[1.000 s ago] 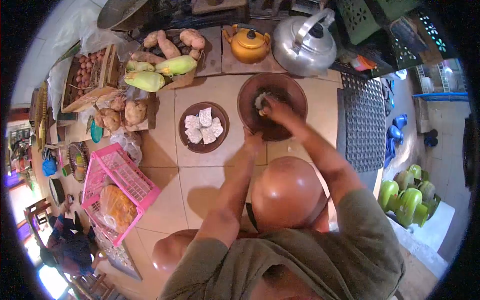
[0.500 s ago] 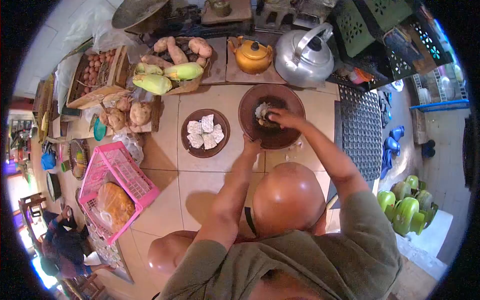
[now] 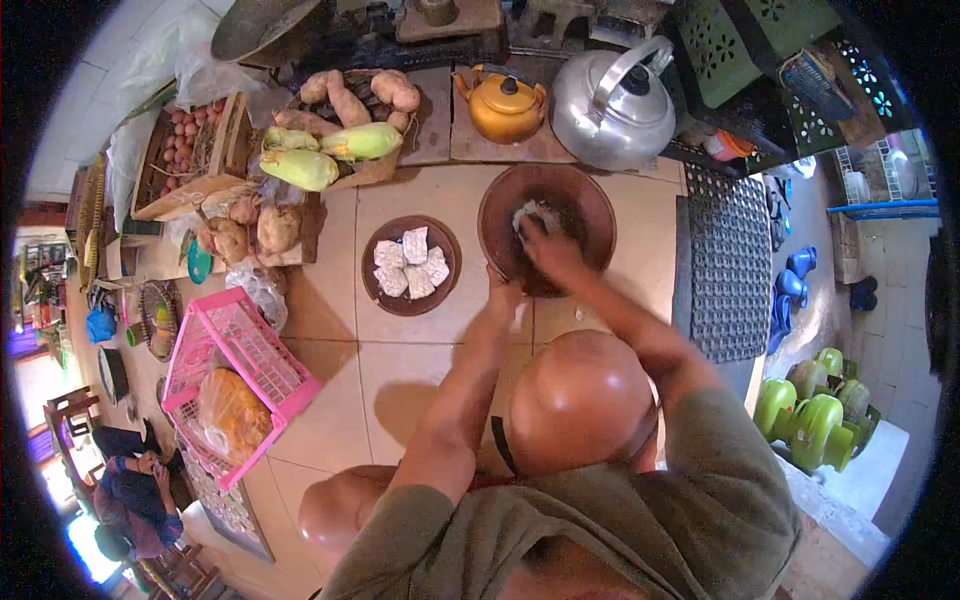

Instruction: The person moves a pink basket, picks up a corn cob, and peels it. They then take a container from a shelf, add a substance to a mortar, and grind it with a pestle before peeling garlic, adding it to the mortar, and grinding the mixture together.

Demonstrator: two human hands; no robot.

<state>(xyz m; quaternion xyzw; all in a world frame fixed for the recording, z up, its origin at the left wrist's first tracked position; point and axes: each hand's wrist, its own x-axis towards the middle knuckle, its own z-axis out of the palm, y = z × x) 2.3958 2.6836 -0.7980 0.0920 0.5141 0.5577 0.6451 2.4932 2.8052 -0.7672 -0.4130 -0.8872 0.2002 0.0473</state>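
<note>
A wide, dark brown mortar dish (image 3: 594, 205) sits on the tiled floor in front of me. My left hand (image 3: 506, 290) grips its near-left rim, fingers closed. Inside the dish, a small heap of whitish food (image 3: 530, 213) lies toward the left. My right hand (image 3: 548, 250) reaches down over this heap with curled fingers; it is slightly blurred, and whatever it holds is hidden under it. To the left stands a smaller brown dish (image 3: 452, 272) with several white, scored blocks (image 3: 415, 246) in it.
Behind the dishes are a golden teapot (image 3: 506, 108), a large silver kettle (image 3: 612, 112) and a basket with corn (image 3: 363, 143) and tubers. A pink crate (image 3: 300, 397) stands left, a black rubber mat (image 3: 725, 265) right. Another person (image 3: 140, 490) sits far left.
My right hand has moved a little left and toward me within the mortar dish, covering more of the whitish food. The left hand stays on the rim. The seated person has shifted posture.
</note>
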